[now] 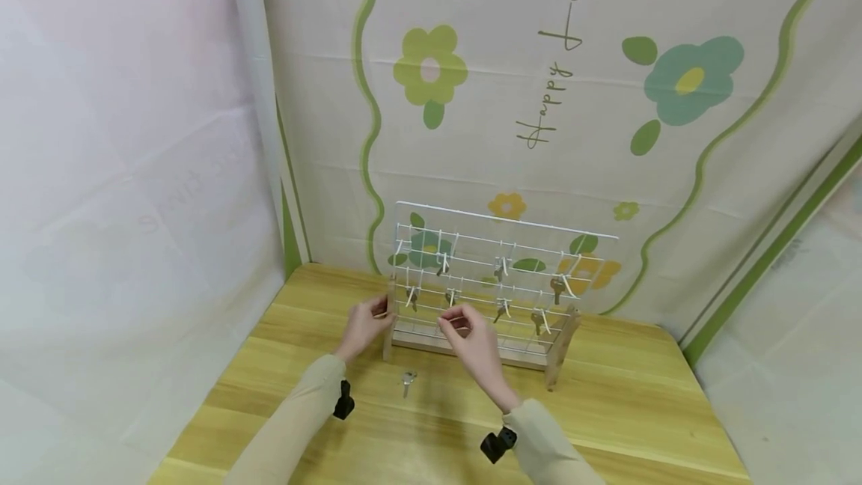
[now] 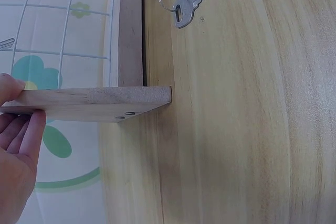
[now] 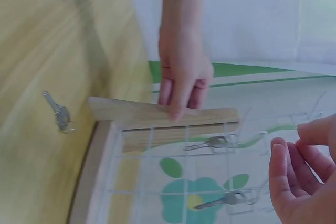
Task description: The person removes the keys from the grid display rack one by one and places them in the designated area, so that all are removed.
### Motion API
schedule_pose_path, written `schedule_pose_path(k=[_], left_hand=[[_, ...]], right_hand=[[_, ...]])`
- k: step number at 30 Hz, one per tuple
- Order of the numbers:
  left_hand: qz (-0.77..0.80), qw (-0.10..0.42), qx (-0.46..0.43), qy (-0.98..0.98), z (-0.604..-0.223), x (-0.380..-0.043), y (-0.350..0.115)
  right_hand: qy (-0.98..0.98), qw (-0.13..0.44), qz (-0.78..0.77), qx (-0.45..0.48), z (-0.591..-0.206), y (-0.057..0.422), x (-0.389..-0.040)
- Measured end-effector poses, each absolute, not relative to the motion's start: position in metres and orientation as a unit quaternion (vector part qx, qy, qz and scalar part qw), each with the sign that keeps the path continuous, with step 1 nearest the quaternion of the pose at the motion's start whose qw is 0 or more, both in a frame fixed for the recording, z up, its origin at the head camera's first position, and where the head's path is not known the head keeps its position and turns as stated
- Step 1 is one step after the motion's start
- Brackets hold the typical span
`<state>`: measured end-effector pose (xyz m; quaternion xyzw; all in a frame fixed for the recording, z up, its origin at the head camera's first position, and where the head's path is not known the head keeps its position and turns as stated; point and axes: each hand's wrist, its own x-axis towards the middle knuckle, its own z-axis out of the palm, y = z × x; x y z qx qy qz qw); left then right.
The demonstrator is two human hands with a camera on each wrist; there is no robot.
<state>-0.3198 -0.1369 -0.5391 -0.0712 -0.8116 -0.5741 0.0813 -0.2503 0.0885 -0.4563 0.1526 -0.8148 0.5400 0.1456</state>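
Wire rack upright on table, left hand gripping its wooden side. Right hand near hooks, fingers loosely bent, empty.

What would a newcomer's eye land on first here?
Probably the white wire rack hung with keys, standing towards the back of the wooden table before a flowered cloth. Next, the left hand grips the rack's wooden end while the right hand hovers before the wires. A lone key lies on the table in front of the rack.

rack on table | keys on rack | loose key before rack
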Motion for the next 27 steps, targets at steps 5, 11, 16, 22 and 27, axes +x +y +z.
schedule_pose_path(k=[5, 11, 16, 22, 27], left_hand=[[-0.572, 0.084, -0.073, -0.813, -0.538, -0.320, -0.137], [-0.571, 0.082, -0.070, -0.814, -0.538, -0.319, -0.137], [-0.570, 0.083, -0.074, -0.814, -0.540, -0.320, -0.137], [-0.576, 0.083, -0.075, -0.810, -0.541, -0.320, -0.137], [-0.576, 0.086, -0.074, -0.809, -0.542, -0.320, -0.136]], right_hand=[[-0.808, 0.194, 0.536, 0.151, -0.431, 0.085, -0.253], [-0.802, 0.232, 0.526, 0.163, -0.417, 0.082, -0.261], [-0.785, 0.261, 0.537, 0.163, -0.422, 0.078, -0.275], [-0.780, 0.272, 0.545, 0.143, -0.418, 0.073, -0.284], [-0.778, 0.278, 0.547, 0.140, -0.417, 0.072, -0.292]])
